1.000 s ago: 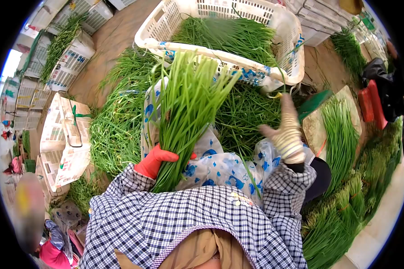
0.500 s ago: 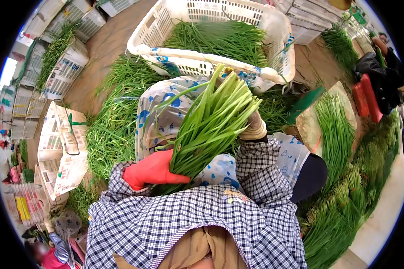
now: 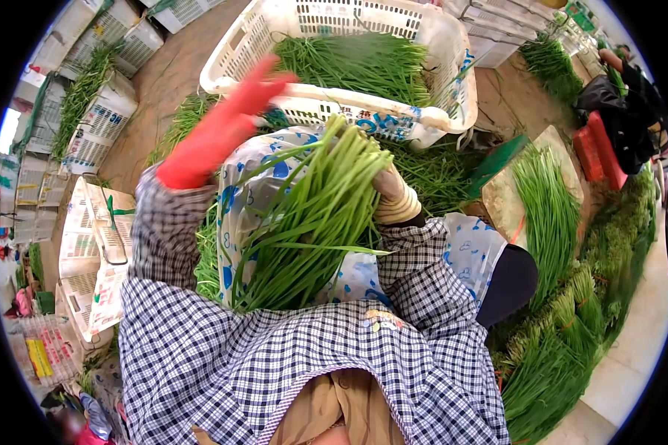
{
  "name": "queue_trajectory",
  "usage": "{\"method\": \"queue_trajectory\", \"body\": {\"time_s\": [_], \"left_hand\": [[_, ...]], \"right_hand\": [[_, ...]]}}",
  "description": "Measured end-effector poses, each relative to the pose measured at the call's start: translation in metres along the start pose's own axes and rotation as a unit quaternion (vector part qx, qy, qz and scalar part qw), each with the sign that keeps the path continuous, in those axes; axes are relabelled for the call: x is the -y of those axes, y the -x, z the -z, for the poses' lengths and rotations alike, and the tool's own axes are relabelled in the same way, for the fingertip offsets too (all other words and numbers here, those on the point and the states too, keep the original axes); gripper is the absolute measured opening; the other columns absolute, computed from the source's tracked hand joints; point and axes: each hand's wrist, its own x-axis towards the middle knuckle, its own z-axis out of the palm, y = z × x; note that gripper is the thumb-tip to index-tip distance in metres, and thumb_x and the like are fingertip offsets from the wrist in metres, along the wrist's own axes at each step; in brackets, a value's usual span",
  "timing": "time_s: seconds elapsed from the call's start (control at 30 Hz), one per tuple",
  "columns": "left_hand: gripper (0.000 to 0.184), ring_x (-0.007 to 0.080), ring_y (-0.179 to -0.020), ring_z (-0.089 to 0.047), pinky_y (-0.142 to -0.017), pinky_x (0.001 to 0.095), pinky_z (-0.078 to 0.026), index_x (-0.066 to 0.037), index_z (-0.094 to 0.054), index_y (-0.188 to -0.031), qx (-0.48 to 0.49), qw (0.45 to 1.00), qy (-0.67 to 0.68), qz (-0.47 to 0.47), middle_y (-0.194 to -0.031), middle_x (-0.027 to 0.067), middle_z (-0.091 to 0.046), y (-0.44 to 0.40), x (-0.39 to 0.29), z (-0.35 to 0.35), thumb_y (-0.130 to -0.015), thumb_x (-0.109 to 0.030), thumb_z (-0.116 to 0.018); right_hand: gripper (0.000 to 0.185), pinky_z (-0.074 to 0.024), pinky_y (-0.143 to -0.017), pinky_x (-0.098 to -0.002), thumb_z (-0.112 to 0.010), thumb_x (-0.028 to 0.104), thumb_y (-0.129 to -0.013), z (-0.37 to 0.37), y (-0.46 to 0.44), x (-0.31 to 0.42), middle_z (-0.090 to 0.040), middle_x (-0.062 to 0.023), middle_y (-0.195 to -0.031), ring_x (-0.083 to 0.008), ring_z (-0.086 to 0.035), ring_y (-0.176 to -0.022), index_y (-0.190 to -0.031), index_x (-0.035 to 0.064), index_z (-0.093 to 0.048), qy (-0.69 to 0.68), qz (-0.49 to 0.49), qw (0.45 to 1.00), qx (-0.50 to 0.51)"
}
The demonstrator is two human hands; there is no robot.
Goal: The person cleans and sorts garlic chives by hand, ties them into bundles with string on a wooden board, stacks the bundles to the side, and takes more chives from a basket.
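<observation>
In the head view, the person's right hand (image 3: pixel 392 194), in a pale striped glove, is closed around the stem end of a bunch of green stalks (image 3: pixel 304 215). The bunch lies slantwise over the lap, its pale ends pointing up toward the basket (image 3: pixel 453 48) and its loose leaves fanning down toward the checked smock (image 3: pixel 304 334). Under it is a clear plastic sheet (image 3: pixel 471 248) printed with blue shapes. The left hand (image 3: pixel 219 133), in a red glove, is raised with its fingers stretched out and holds nothing; it is blurred, near the front left corner of the basket, and whether it touches the rim cannot be told. The white basket stands just beyond the bunch, with more stalks (image 3: pixel 356 67) lying in it. To the right, a long bundle (image 3: pixel 549 196) rests on a pale board (image 3: pixel 503 211), next to a green panel (image 3: pixel 497 167). Further right are a red container (image 3: pixel 600 152) and a black bag (image 3: pixel 601 93). On the left, a white crate (image 3: pixel 89 252) stands apart from the left sleeve (image 3: pixel 174 222).
</observation>
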Motion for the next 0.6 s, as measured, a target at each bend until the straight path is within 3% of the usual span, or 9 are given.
{"method": "queue_trajectory", "body": {"time_s": [0.07,0.1,0.17,0.2,0.3,0.37,0.5,0.53,0.6], "left_hand": [[0.107,0.029,-0.14,-0.032,-0.117,0.0442,-0.019,-0.01,-0.005,-0.155,0.128,0.986,0.049,0.098,-0.152,0.019,-0.032,-0.011,0.017,-0.024,-0.082,-0.074,-0.05],[0.105,0.0278,-0.136,-0.038,-0.114,0.0407,-0.025,-0.009,-0.003,-0.154,0.131,0.988,-0.035,0.074,-0.149,0.0184,-0.037,-0.018,0.018,-0.034,-0.084,-0.06,-0.062],[0.1,0.0258,-0.126,-0.049,-0.106,0.032,-0.037,-0.002,-0.006,-0.153,0.13,0.983,-0.053,0.12,-0.138,0.0229,-0.048,-0.018,0.012,-0.057,-0.084,-0.035,-0.071],[0.1,0.0258,-0.126,-0.049,-0.106,0.032,-0.037,-0.002,-0.006,-0.153,0.131,0.983,-0.052,0.121,-0.138,0.0229,-0.048,-0.02,0.018,-0.063,-0.084,-0.035,-0.071],[0.097,0.0225,-0.117,-0.055,-0.101,0.0312,-0.042,0.0,-0.017,-0.151,0.068,0.983,-0.06,0.163,-0.129,0.0198,-0.056,-0.02,0.033,-0.074,-0.079,-0.028,-0.076],[0.095,0.0172,-0.123,-0.048,-0.105,0.0296,-0.038,0.001,-0.024,-0.149,0.074,0.982,0.003,0.174,-0.137,0.0146,-0.05,-0.022,0.027,-0.074,-0.075,-0.02,-0.08],[0.095,0.0192,-0.109,-0.059,-0.096,0.0299,-0.046,0.002,-0.032,-0.146,0.034,0.983,-0.019,0.177,-0.122,0.0167,-0.061,-0.022,0.027,-0.09,-0.069,-0.021,-0.082],[0.089,0.0184,-0.106,-0.059,-0.094,0.0298,-0.047,0.002,-0.036,-0.143,0.021,0.991,0.024,0.131,-0.119,0.0151,-0.062,-0.022,0.026,-0.101,-0.07,-0.019,-0.081],[0.08,0.0157,-0.104,-0.059,-0.091,0.0285,-0.048,0.002,-0.04,-0.141,-0.011,0.99,0.024,0.139,-0.117,0.011,-0.062,-0.025,0.033,-0.105,-0.072,-0.012,-0.078]], "right_hand": [[0.049,-0.047,-0.096,-0.0324,-0.058,0.032,-0.096,-0.024,0.0,0.016,-0.059,-0.0067,-0.126,-0.0151,-0.057,-0.112,-0.136,0.0047,-0.049,0.024,-0.028,0.997,-0.061],[0.049,-0.047,-0.096,-0.0324,-0.058,0.032,-0.096,-0.034,0.0,0.022,-0.059,-0.0067,-0.126,-0.0151,-0.057,-0.112,-0.136,0.0047,-0.049,0.027,-0.026,0.997,-0.063],[0.057,-0.0472,-0.096,-0.0331,-0.067,0.018,-0.089,-0.044,-0.001,0.025,-0.061,-0.007,-0.121,-0.0177,-0.059,-0.109,-0.139,0.0045,-0.044,-0.003,-0.097,0.968,-0.232],[0.049,-0.0506,-0.091,-0.0328,-0.063,0.008,-0.091,-0.03,-0.001,0.014,-0.062,-0.0073,-0.119,-0.0179,-0.061,-0.104,-0.137,0.0048,-0.045,0.08,-0.088,0.956,-0.269],[0.052,-0.0528,-0.087,-0.035,-0.066,0.008,-0.089,-0.039,0.007,0.011,-0.063,-0.0077,-0.118,-0.0182,-0.062,-0.101,-0.136,0.004,-0.045,0.026,-0.066,0.929,-0.364],[0.047,-0.0538,-0.086,-0.0358,-0.066,0.007,-0.089,-0.049,0.012,0.017,-0.064,-0.0081,-0.115,-0.0188,-0.063,-0.098,-0.132,0.003,-0.049,0.025,-0.072,0.924,-0.375],[0.034,-0.0546,-0.082,-0.0329,-0.065,0.006,-0.088,-0.058,0.014,0.018,-0.065,-0.0087,-0.108,-0.0195,-0.064,-0.094,-0.121,0.0027,-0.056,-0.065,-0.038,0.926,-0.37],[0.033,-0.0546,-0.08,-0.0328,-0.064,0.006,-0.088,-0.055,0.012,0.015,-0.066,-0.0085,-0.106,-0.0193,-0.065,-0.092,-0.119,0.0027,-0.056,-0.021,-0.038,0.924,-0.379],[0.026,-0.0543,-0.075,-0.0323,-0.064,0.005,-0.088,-0.054,0.012,0.022,-0.067,-0.0074,-0.099,-0.0178,-0.065,-0.083,-0.113,0.0027,-0.058,0.031,-0.047,0.92,-0.388]]}}
